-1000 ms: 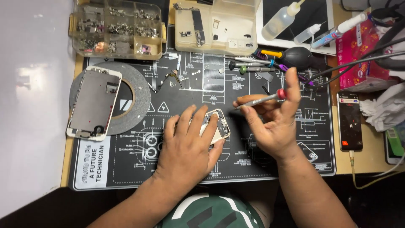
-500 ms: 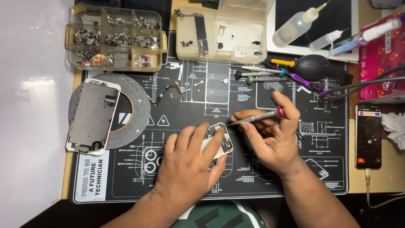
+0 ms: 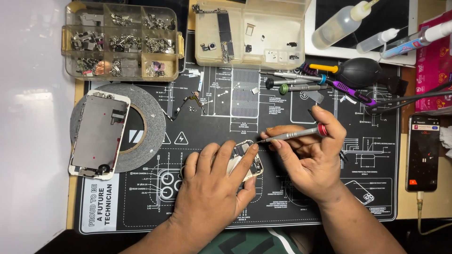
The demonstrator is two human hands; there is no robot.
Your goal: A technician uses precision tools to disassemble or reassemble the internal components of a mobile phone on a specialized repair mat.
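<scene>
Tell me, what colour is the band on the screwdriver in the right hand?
Red, on the grey screwdriver; head view.

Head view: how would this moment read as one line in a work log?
left hand: holds opened phone body on mat | right hand: grips screwdriver, tip at phone's top edge | detached screen: on tape roll
</scene>
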